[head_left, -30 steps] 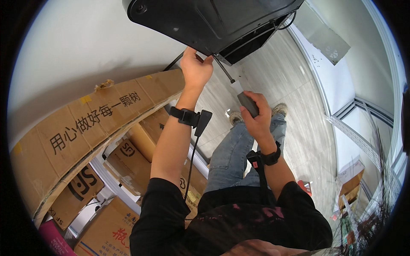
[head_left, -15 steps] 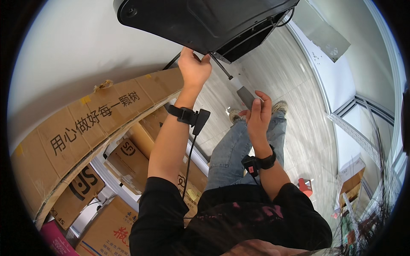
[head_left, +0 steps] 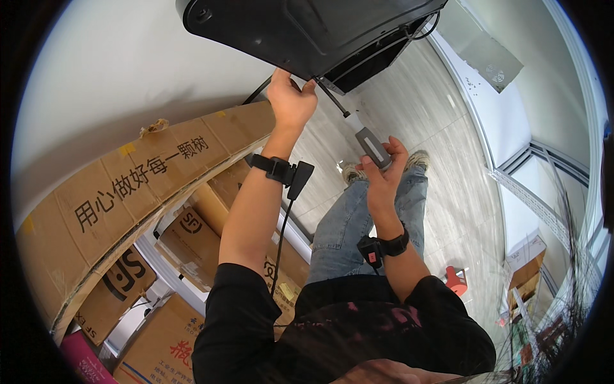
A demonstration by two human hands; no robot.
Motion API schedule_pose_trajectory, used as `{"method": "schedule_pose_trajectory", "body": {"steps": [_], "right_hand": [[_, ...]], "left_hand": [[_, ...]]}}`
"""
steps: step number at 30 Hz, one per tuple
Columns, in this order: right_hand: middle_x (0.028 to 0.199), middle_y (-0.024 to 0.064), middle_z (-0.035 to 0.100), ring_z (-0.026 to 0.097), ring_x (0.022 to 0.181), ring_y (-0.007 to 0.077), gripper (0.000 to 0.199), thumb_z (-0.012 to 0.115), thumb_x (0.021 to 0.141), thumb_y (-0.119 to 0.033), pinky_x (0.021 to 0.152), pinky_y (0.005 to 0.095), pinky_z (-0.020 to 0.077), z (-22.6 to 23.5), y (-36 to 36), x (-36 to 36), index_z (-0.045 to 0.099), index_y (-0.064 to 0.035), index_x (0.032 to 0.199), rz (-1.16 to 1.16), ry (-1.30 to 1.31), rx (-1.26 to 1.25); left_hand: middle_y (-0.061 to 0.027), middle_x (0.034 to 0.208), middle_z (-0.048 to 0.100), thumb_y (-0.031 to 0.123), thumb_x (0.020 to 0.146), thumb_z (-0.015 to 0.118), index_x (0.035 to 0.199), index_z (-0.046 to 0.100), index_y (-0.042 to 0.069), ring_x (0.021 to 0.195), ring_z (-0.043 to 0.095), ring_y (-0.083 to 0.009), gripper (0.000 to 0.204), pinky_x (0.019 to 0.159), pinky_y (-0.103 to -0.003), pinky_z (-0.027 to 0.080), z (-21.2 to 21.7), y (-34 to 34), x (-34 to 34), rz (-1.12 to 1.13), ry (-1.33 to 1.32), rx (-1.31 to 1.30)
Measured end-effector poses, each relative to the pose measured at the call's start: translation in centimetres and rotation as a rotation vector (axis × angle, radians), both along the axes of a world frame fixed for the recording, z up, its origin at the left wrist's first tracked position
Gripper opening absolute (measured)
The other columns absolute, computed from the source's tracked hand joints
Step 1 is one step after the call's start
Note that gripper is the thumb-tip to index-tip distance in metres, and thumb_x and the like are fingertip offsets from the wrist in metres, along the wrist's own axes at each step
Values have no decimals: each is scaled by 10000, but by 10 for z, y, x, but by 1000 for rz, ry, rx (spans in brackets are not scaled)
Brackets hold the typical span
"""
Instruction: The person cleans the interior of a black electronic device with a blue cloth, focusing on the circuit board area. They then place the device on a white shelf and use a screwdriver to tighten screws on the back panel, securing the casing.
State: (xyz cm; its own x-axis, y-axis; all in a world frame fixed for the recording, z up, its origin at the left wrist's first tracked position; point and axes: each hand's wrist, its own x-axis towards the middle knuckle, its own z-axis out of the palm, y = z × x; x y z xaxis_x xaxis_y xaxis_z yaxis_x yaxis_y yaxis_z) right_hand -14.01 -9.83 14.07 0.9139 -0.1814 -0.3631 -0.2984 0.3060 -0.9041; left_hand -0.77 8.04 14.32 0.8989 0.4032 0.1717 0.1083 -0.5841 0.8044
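A large black plastic casing (head_left: 268,29) fills the top of the view. My left hand (head_left: 291,102) is closed at its lower edge, the thumb close to where a thin black shaft meets the casing; some fingertips are hidden. That shaft runs down to a grey-handled tool (head_left: 373,148) with a white neck, much like a screwdriver. Around the lower end of the grey handle, my right hand (head_left: 385,176) is closed between thumb and fingers. Both wrists carry black straps with small devices.
Cardboard boxes (head_left: 137,169) stack up at the left along the pale wall, one long box reaching near my left forearm. A red object (head_left: 456,280) lies on the wood-patterned floor (head_left: 448,185) to my right. White panels and metal framing (head_left: 543,160) stand farther right.
My right hand has turned the grey handle, so a lighter strip now faces up, and its fingers have closed more around it. The left hand has stayed at the casing edge.
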Motion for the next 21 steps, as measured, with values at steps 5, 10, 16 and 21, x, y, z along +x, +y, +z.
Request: {"method": "schedule_pose_trajectory", "body": {"steps": [5, 10, 16, 21], "right_hand": [[1167, 150, 423, 533, 636, 111, 437, 566, 975, -159, 570, 261, 516, 9, -6, 0, 342, -67, 1338, 28, 207, 109], [1111, 127, 456, 503, 581, 94, 409, 577, 975, -168, 521, 250, 484, 7, 5, 0, 361, -57, 1304, -54, -33, -22], [1089, 101, 487, 563, 762, 136, 411, 646, 932, -144, 591, 236, 476, 9, -9, 3, 412, -48, 1256, 50, 104, 2], [1113, 133, 517, 563, 856, 165, 391, 677, 908, -156, 655, 240, 462, -4, -8, 0, 454, -19, 1198, 53, -236, -500]], "left_hand": [[-112, 822, 613, -80, 631, 733, 957, 624, 37, 538, 549, -238, 363, 518, -338, 434, 0, -1, -1, 4, 8, 21], [-105, 790, 584, -64, 624, 733, 951, 615, 44, 574, 532, -255, 364, 537, -353, 423, -4, 1, -1, 7, 12, 76], [-107, 793, 574, -66, 610, 729, 943, 612, 49, 577, 509, -265, 371, 533, -361, 405, -8, 2, -1, -1, -30, 76], [-106, 811, 583, -73, 614, 716, 939, 606, 51, 632, 533, -281, 364, 560, -366, 416, -8, 2, -1, -20, -59, 70]]}}
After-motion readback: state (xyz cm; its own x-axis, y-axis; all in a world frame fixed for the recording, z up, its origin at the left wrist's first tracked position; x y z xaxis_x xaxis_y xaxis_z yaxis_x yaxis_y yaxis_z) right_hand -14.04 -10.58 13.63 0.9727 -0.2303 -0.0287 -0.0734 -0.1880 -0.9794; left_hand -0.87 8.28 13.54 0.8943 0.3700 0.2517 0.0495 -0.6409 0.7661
